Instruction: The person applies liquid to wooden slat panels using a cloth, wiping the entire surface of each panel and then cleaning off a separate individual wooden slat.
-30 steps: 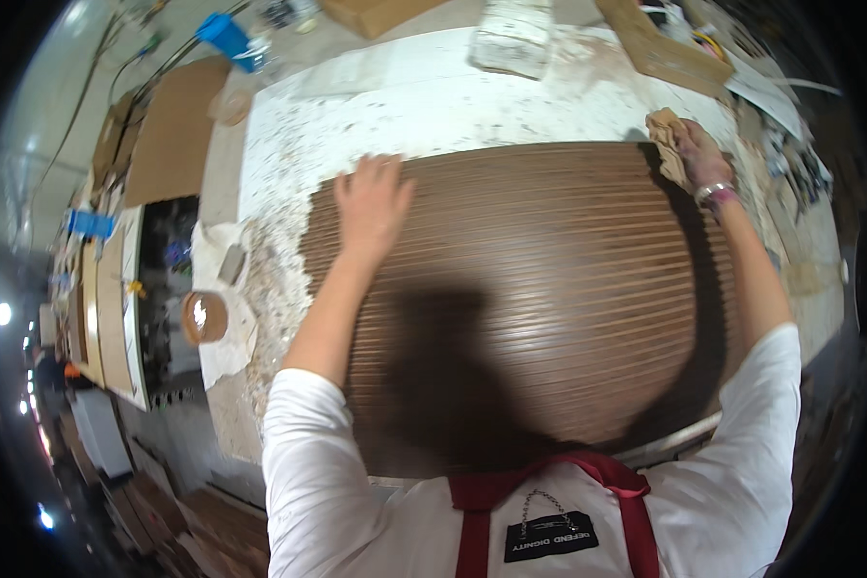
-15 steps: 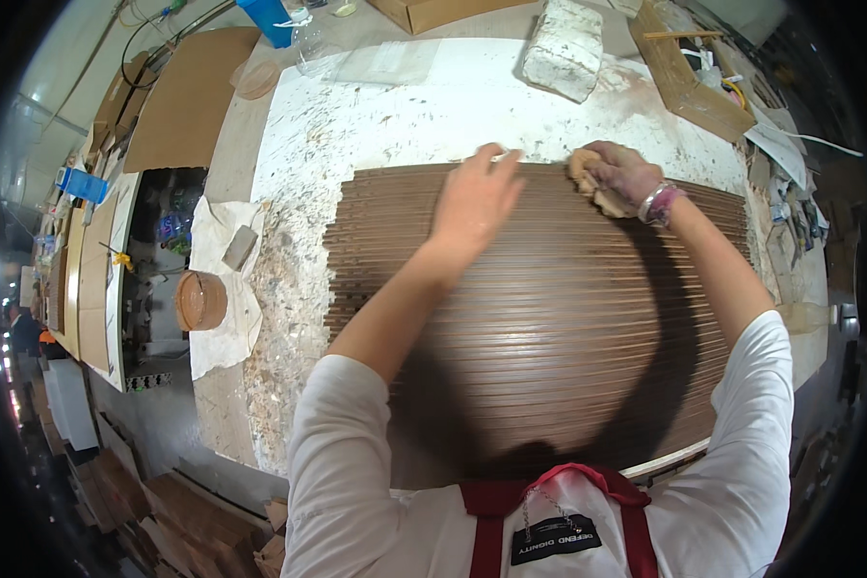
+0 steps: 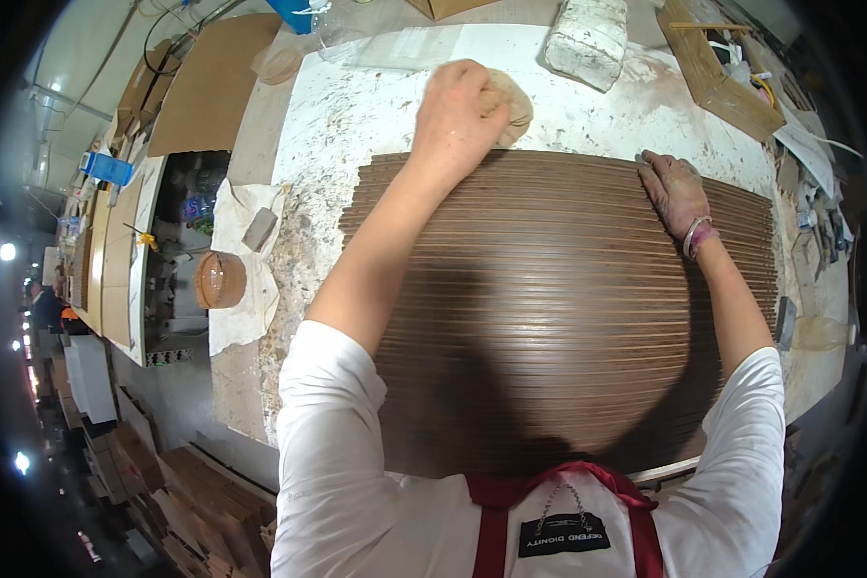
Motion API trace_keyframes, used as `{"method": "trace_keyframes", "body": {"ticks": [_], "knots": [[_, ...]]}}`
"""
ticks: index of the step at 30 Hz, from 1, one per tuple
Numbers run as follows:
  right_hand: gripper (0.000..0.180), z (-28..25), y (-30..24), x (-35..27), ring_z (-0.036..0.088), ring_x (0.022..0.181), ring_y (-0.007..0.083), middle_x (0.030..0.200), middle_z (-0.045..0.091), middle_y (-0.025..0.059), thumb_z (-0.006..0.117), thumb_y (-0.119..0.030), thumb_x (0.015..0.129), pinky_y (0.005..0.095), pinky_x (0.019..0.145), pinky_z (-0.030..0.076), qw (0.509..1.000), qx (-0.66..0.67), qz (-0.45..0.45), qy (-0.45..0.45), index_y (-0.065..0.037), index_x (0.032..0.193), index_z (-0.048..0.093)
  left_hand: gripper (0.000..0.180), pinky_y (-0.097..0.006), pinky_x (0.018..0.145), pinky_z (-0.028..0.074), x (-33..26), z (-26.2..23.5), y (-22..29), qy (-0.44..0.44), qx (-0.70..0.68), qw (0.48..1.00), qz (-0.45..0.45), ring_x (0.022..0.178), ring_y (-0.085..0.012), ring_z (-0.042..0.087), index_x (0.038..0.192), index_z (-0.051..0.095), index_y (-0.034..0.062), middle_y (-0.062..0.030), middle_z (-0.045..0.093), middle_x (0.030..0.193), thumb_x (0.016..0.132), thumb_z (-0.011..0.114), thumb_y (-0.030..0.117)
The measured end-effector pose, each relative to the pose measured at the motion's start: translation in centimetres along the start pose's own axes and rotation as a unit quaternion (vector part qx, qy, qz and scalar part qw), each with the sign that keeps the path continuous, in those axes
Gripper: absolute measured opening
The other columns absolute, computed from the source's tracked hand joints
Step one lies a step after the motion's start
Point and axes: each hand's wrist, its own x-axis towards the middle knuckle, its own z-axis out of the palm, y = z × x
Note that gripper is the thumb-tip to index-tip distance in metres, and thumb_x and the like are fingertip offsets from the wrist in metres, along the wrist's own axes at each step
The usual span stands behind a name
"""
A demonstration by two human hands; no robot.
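Note:
A brown panel with many narrow ridges (image 3: 559,260) lies flat across the paint-spotted white worktop (image 3: 318,125) in front of me. Just past the panel's far edge, my left hand (image 3: 456,120) is closed on a crumpled tan cloth (image 3: 515,104), which bulges out to the right of its fingers. My right hand (image 3: 677,193) rests on the far right part of the panel, stained purplish and wearing a bracelet. Its fingers are stretched toward the far edge and hold nothing. My arms cast dark shadows over the ridges.
To the left, a clear tub of brown liquid (image 3: 220,279) and a grey block (image 3: 259,229) sit on white paper or cloth (image 3: 236,323). A whitish block (image 3: 588,43) stands behind the panel. A wooden tray of odds and ends (image 3: 722,96) is far right, a clear bottle (image 3: 821,333) nearer.
The cloth has passed from my right hand to my left. My left hand has risen past the panel's far edge; my right now lies flat on the panel, slightly farther right.

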Motion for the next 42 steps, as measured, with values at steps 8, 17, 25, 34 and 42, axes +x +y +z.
{"method": "trace_keyframes", "body": {"ticks": [8,17,25,34,42], "knots": [[0.03,-0.6,-0.2,-0.2,0.059,0.091,0.037,0.095,0.066,0.0183,0.051,-0.03,0.095,0.0455,0.084,0.046,0.998,-0.031,0.033,-0.032,-0.005,0.101,0.065,0.041,-0.048,0.091,0.046,-4.9,2.5,-4.9,-0.117,0.185,0.975,0.033,0.107,-0.0291,0.058,0.134,0.052,0.0219,-0.0098,0.055,0.122,0.096,0.049,0.036],[0.031,0.2,0.0,0.1,0.059,0.089,0.0363,0.093,0.064,0.0176,0.05,-0.034,0.097,0.0448,0.084,0.045,0.999,-0.022,0.024,-0.023,-0.006,0.097,0.064,0.031,-0.047,0.084,0.048,-4.9,-7.2,-15.6,0.001,0.312,0.949,0.038,0.098,-0.0373,0.056,0.121,0.06,0.0164,-0.0158,0.06,0.11,0.096,0.05,0.031],[0.033,0.2,0.4,-0.4,0.059,0.09,0.0366,0.092,0.064,0.0175,0.051,-0.034,0.097,0.0452,0.085,0.045,0.998,-0.035,0.03,-0.035,-0.005,0.096,0.064,0.028,-0.048,0.075,0.048,-5.8,-7.5,-13.7,-0.104,0.383,0.915,-0.074,0.094,-0.0315,0.057,0.114,0.061,0.0179,-0.0107,0.059,0.104,0.095,0.051,0.037],[0.033,0.5,0.5,-0.4,0.059,0.087,0.0369,0.091,0.064,0.0184,0.051,-0.034,0.097,0.0459,0.081,0.046,0.999,-0.042,0.019,-0.015,-0.004,0.094,0.064,0.03,-0.048,0.079,0.048,-5.9,-4.2,-12.1,-0.069,0.366,0.928,-0.009,0.094,-0.0333,0.058,0.118,0.06,0.016,-0.0132,0.061,0.101,0.096,0.049,0.034],[0.019,0.3,2.4,0.7,0.058,0.088,0.0336,0.087,0.059,0.0136,0.052,-0.024,0.093,0.0421,0.078,0.048,0.993,-0.031,-0.06,-0.094,-0.008,0.095,0.062,0.032,-0.051,0.079,0.048,-4.8,-1.2,-12.6,0.016,0.296,0.955,0.024,0.097,-0.0335,0.058,0.119,0.059,0.016,-0.0136,0.06,0.103,0.097,0.047,0.037]]}}
